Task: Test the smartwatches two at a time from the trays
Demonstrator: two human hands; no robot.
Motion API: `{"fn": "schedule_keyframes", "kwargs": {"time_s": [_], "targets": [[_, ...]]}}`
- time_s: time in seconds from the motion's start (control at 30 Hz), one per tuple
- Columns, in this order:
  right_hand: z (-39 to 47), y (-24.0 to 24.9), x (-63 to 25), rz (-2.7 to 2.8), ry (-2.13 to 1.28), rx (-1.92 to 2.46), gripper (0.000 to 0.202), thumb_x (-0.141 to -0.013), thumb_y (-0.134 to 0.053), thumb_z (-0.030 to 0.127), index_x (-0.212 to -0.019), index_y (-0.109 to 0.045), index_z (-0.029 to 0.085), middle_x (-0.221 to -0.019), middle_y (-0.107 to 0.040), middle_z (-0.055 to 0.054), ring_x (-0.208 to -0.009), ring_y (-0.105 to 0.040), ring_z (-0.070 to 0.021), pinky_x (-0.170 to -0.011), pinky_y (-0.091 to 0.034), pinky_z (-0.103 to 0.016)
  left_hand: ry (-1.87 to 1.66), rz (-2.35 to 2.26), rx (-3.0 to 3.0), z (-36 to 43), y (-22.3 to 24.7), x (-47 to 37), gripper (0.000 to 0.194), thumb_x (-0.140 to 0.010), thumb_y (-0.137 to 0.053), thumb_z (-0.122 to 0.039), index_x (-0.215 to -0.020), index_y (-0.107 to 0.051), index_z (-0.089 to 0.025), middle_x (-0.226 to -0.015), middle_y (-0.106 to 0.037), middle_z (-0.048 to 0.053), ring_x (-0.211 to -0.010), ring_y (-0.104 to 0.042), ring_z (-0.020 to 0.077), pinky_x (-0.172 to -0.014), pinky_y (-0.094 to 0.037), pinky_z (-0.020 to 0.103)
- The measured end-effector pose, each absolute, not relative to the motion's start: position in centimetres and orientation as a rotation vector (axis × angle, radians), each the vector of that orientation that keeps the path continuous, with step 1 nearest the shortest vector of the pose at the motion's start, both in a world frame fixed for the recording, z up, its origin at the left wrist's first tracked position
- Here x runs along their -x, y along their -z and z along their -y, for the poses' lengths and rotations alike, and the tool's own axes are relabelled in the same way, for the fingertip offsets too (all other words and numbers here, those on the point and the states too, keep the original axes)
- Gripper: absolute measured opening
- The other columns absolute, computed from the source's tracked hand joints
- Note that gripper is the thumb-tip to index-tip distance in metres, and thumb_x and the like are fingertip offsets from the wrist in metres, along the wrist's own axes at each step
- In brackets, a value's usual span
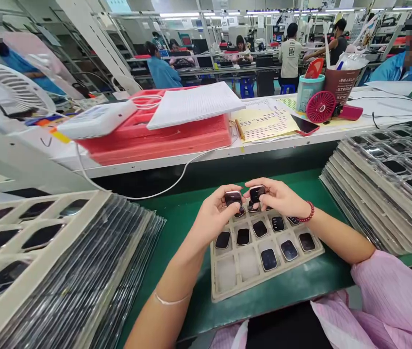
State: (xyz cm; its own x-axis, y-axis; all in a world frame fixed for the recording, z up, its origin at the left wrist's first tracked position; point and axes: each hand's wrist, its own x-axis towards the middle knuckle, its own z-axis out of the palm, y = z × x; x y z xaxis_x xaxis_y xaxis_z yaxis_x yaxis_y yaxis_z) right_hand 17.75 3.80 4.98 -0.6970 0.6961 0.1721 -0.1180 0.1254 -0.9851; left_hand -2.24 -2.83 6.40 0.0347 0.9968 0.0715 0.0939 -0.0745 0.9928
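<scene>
My left hand (217,209) is closed around a smartwatch body (233,198) with a dark screen and rounded corners. A second smartwatch body (257,193) is pinched in my right hand (275,198), close beside the first. Both are held above the far side of a pale compartment tray (232,292) on the green work surface. Several watch bodies lie in its pockets, among them one at the near middle (269,260). Two near-left pockets hold no watch. My hands partly hide the tray's far row.
Tall stacks of trays holding watches stand at left (82,261) and right (376,194). A shelf (176,164) behind carries red foam (162,145), papers (198,104), a phone (305,126), a pink fan (321,106) and cups. A white cable (147,197) hangs down. People sit beyond.
</scene>
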Motion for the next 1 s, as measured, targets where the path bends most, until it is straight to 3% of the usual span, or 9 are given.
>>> {"fn": "schedule_keyframes", "kwargs": {"time_s": [0.07, 0.3, 0.47, 0.63, 0.77, 0.93, 1.0], "targets": [[-3.83, -5.04, -17.78, 1.776, -1.639, 0.561, 0.044, -0.079, -0.056, 0.011, -0.123, -0.057, 0.016, -0.111, -0.070, -0.009, -0.078, -0.070, -0.0120, -0.063, -0.058, -0.021, -1.197, -1.211, -1.344, 2.83, -6.30, 2.26, 0.035, -0.078, -0.073, -0.032, -0.108, -0.062, -0.017, -0.091, -0.070, 0.005, -0.076, -0.064, 0.0166, -0.072, -0.051, 0.029], [-3.65, -5.29, -17.95, 1.800, -1.612, 0.549, 0.046, -0.078, -0.056, 0.010, -0.123, -0.057, 0.017, -0.115, -0.068, -0.009, -0.080, -0.071, -0.0127, -0.063, -0.058, -0.022, -1.216, -1.198, -1.330, 3.03, -6.54, 2.12, 0.039, -0.074, -0.073, -0.025, -0.111, -0.062, -0.017, -0.097, -0.071, 0.007, -0.092, -0.067, 0.0213, -0.077, -0.051, 0.030], [-3.62, -5.36, -18.05, 1.830, -1.575, 0.525, 0.050, -0.075, -0.057, 0.010, -0.124, -0.055, 0.017, -0.117, -0.068, -0.009, -0.081, -0.071, -0.0142, -0.067, -0.058, -0.025, -1.197, -1.177, -1.348, 3.13, -6.58, 2.16, 0.050, -0.070, -0.075, -0.020, -0.118, -0.059, -0.018, -0.105, -0.071, 0.008, -0.102, -0.067, 0.0231, -0.084, -0.052, 0.032], [-3.46, -5.24, -17.93, 1.837, -1.538, 0.530, 0.045, -0.079, -0.055, 0.011, -0.123, -0.057, 0.017, -0.116, -0.069, -0.009, -0.080, -0.071, -0.0128, -0.068, -0.059, -0.024, -1.222, -1.167, -1.315, 3.09, -6.58, 2.07, 0.043, -0.074, -0.075, -0.026, -0.114, -0.062, -0.017, -0.096, -0.070, 0.006, -0.088, -0.068, 0.0202, -0.077, -0.054, 0.031], [-3.31, -5.38, -17.92, 1.851, -1.503, 0.447, 0.050, -0.075, -0.057, 0.009, -0.125, -0.055, 0.016, -0.119, -0.068, -0.009, -0.086, -0.070, -0.0131, -0.076, -0.059, -0.026, -1.228, -1.173, -1.328, 3.14, -6.79, 1.96, 0.050, -0.069, -0.077, -0.021, -0.117, -0.061, -0.017, -0.101, -0.071, 0.006, -0.092, -0.067, 0.0199, -0.080, -0.053, 0.030], [-3.53, -5.78, -18.18, 1.841, -1.630, 0.545, 0.042, -0.082, -0.055, 0.015, -0.125, -0.055, 0.016, -0.116, -0.069, -0.010, -0.080, -0.071, -0.0133, -0.064, -0.058, -0.023, -1.210, -1.188, -1.311, 3.15, -6.87, 2.01, 0.038, -0.075, -0.074, -0.031, -0.109, -0.064, -0.016, -0.089, -0.071, 0.005, -0.068, -0.063, 0.0146, -0.067, -0.052, 0.028], [-3.71, -5.80, -18.25, 1.847, -1.659, 0.552, 0.045, -0.081, -0.055, 0.014, -0.126, -0.053, 0.016, -0.117, -0.069, -0.010, -0.081, -0.071, -0.0141, -0.062, -0.058, -0.022, -1.197, -1.194, -1.319, 3.13, -6.90, 2.04, 0.041, -0.074, -0.073, -0.027, -0.112, -0.063, -0.017, -0.092, -0.072, 0.006, -0.068, -0.064, 0.0146, -0.066, -0.052, 0.027]]}}
